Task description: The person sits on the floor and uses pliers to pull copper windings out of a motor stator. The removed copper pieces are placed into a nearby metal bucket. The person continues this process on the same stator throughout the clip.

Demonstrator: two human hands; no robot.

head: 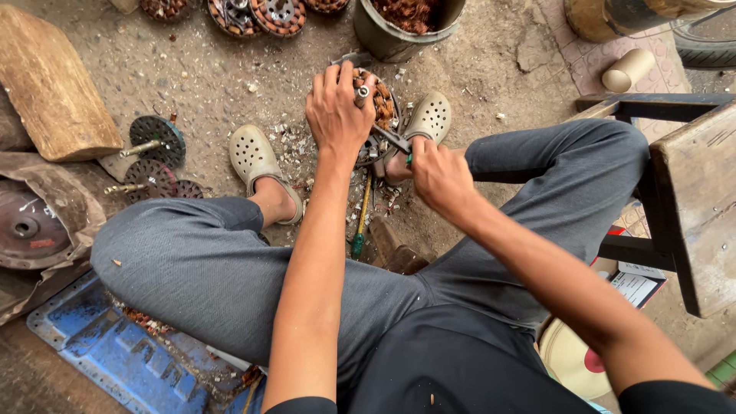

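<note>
1. We are holding the round motor winding [376, 103] down on the ground [222, 84], straight ahead of us and between our two feet, with its flat face turned up toward us.

2. Our left hand [337, 111] is closing over the top of the winding, fingers curled around its far rim and around the short metal shaft [361, 96] that is sticking up from its middle.

3. Our right hand [437, 172] is gripping the handles of a pair of pliers [391, 138]. The hand is sitting nearer to us and to the right of the winding.

4. The long axis of the pliers is running on a slant, from our right hand up and left toward the winding, so the tool's nose is meeting the winding at its near right edge, just under our left hand. We cannot tell what exactly the nose is biting on.

5. Of the two hands, the left is the one lying right on the winding; the right is reaching it only through the pliers.

6. A screwdriver with a yellow and green handle [360, 222] is lying on the ground just below the winding, pointing toward us, among small scraps of cut wire.

7. A bucket of copper scrap [402, 27] is standing beyond the winding, and more rotors [157, 142] are lying well apart to our left.
</note>
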